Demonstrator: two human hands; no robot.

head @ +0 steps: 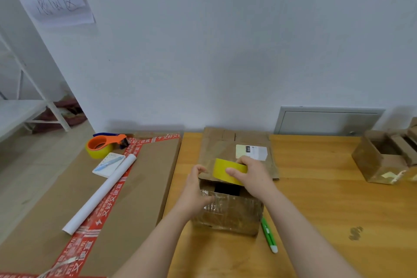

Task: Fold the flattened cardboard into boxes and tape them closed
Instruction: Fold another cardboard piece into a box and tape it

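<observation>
A small brown cardboard box (228, 214) stands on the wooden table (327, 198) in front of me, its top partly open with a dark gap showing. My right hand (250, 174) grips a yellow tape roll (225, 170) just above the box's far edge. My left hand (196, 187) holds the box's left top edge, fingers curled over a flap. A flattened cardboard piece (239, 142) with a white label lies behind the box against the wall.
A green and white pen (268, 235) lies right of the box. Another folded box (381, 158) sits at the far right. On the big cardboard carton (140, 187) at left lie a white paper tube (101, 192), a notepad with pen (109, 163) and an orange tape dispenser (103, 145).
</observation>
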